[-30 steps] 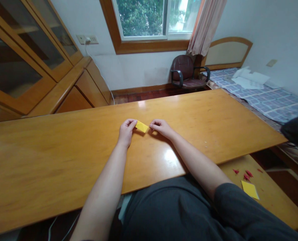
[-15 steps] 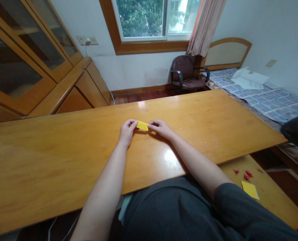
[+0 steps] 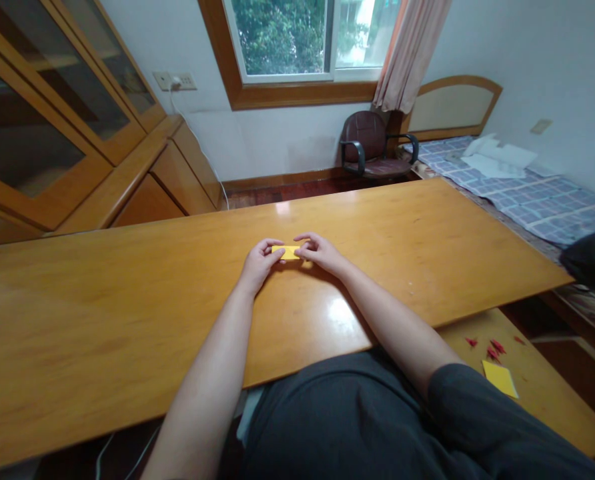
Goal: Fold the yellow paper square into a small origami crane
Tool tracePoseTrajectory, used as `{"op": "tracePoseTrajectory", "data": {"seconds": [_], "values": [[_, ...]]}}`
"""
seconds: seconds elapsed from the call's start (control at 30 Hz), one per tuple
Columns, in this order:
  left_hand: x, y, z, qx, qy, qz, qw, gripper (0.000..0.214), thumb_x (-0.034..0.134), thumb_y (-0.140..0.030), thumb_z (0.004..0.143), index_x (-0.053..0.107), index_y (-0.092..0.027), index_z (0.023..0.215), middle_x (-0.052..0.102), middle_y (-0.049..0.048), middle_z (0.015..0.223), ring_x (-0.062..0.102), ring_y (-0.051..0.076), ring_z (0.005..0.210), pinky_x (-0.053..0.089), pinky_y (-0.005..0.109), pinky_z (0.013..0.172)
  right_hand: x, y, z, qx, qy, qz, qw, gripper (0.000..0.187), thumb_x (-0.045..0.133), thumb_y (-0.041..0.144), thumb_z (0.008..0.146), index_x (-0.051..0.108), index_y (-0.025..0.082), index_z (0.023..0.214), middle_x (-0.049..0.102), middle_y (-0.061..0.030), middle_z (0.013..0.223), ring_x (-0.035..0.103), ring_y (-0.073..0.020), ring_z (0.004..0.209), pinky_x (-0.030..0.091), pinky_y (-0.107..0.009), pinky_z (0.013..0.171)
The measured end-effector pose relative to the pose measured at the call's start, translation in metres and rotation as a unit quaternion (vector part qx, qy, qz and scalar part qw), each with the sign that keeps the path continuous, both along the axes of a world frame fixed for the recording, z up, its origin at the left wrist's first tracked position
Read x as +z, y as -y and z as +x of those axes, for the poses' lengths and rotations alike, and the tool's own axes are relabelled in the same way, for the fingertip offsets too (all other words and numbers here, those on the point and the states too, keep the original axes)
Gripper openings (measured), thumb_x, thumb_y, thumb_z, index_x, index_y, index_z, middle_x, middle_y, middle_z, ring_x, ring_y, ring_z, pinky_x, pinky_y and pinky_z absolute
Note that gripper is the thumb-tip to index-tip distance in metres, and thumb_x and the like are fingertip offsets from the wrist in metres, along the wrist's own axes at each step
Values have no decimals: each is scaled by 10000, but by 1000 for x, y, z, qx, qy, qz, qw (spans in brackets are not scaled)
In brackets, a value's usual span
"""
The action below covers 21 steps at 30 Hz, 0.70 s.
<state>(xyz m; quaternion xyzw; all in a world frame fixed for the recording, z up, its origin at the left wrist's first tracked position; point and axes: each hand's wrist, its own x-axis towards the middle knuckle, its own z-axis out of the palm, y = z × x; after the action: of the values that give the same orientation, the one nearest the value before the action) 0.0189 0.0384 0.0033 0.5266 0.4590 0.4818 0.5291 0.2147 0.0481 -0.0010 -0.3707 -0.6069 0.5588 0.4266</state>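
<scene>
A small folded strip of yellow paper [image 3: 291,253] is held level between my hands, over the wooden table [image 3: 127,300]. My left hand [image 3: 261,263] grips its left end, the thumb lying along the near face and the fingers behind. At the right end, my right hand [image 3: 321,254] pinches the paper with its thumb and a finger, while the index finger is lifted off above it. Parts of both ends are covered by the fingers.
On a lower wooden surface [image 3: 552,400] at the right lie a yellow paper stack [image 3: 500,379] and several small red folded pieces [image 3: 493,351]. Beyond the table stand a brown armchair [image 3: 367,143], a bed [image 3: 537,193] and, at left, a glass-door cabinet [image 3: 92,167].
The yellow paper has turned from slanting to nearly level. My left thumb has moved right onto its face, and my right index finger has lifted away.
</scene>
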Motion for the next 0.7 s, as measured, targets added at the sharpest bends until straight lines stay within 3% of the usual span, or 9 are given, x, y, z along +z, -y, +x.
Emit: {"op": "tracePoseTrajectory", "data": {"seconds": [0.1, 0.5, 0.7], "values": [[-1, 0, 0, 4, -2, 1, 1000, 406, 760, -370, 662, 628, -162, 985, 660, -3, 746, 619, 125, 612, 492, 244, 615, 2, 1, -1, 12, 7, -10, 1000, 496, 741, 335, 706, 561, 182, 1142, 599, 58, 649, 577, -112, 609, 419, -234, 609], [-6, -4, -2, 8, -35, 36, 999, 329, 728, -389, 707, 672, -160, 936, 661, 13, 763, 594, 140, 677, 441, 237, 621, -2, 0, 1, 18, -3, 25, 1000, 399, 683, 281, 742, 571, 170, 1109, 574, 52, 684, 535, -98, 621, 401, -229, 620], [-13, -5, -4, 20, -117, 45, 992, 329, 728, -421, 722, 707, -183, 947, 581, -25, 641, 457, 108, 535, 323, 216, 511, -2, 1, 0, 10, 31, 47, 998, 378, 654, 320, 778, 580, 181, 1122, 565, 39, 719, 513, -101, 624, 392, -230, 607]]}}
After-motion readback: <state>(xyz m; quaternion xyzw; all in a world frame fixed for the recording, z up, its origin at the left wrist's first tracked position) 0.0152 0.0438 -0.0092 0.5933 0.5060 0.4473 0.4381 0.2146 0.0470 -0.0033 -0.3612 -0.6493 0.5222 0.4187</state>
